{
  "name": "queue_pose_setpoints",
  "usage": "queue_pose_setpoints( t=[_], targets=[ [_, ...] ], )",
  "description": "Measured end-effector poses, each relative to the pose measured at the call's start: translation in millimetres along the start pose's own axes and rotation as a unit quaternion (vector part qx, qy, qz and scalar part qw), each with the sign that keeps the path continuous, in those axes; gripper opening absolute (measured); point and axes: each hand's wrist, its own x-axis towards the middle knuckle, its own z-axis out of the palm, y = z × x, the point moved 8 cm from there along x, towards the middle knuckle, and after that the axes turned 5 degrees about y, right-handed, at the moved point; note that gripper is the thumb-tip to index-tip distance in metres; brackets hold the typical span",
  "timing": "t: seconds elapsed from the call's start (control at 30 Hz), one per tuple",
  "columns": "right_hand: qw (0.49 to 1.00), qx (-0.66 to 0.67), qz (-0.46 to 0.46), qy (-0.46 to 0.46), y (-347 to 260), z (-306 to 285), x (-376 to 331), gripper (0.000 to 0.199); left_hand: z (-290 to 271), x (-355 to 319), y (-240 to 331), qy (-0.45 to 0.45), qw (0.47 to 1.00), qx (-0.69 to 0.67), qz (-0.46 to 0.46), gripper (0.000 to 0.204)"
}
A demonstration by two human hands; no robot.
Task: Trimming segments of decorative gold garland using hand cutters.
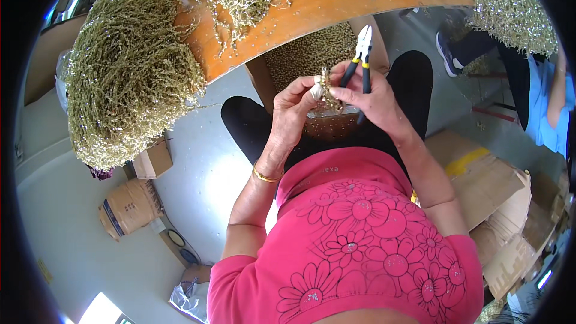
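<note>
Pliers [362, 54] in right hand [375, 93] grip, left hand [294, 105] pinching small gold piece [324, 80], possibly chain, partly hidden.

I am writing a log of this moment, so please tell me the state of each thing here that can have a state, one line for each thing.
Cutting pliers: held upright in right hand, tips up; jaws look shut.
Small gold piece: pinched in left hand, above the lap.
Cardboard box under the wooden table: open, full of gold pieces.
Gold tangled heap: piled, hanging over the table's edge.
Brown boxes at right: closed, stacked.
</note>
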Motion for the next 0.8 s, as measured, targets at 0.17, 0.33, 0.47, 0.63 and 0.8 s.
queue_pose_setpoints(
  t=[0.17, 0.33, 0.47, 0.63, 0.8],
  targets=[
    [0.992, -0.105, -0.064, 0.025, 3.5, 0.7, -1.6, 0.017, -5.3, 1.5, -5.5, 0.029, 0.998, -0.058, -0.022, 0.014],
    [0.995, -0.080, -0.055, 0.033, 4.9, -0.7, 2.3, 0.017, -6.9, 4.5, -5.6, 0.030, 0.998, -0.043, -0.028, 0.012],
    [0.985, -0.136, -0.089, 0.059, -9.1, 1.1, -1.2, 0.015, 2.0, 4.8, 1.2, 0.010, 0.998, -0.037, -0.046, 0.011],
    [0.971, -0.184, -0.120, 0.092, -15.4, -1.0, -3.1, 0.014, -0.9, 7.5, 0.9, 0.003, 0.998, 0.063, 0.008, 0.011],
    [0.946, -0.225, -0.204, 0.111, -30.3, 4.4, -7.8, 0.015, -4.5, 7.0, 9.9, 0.037, 0.982, 0.168, 0.077, 0.014]
  ],
)
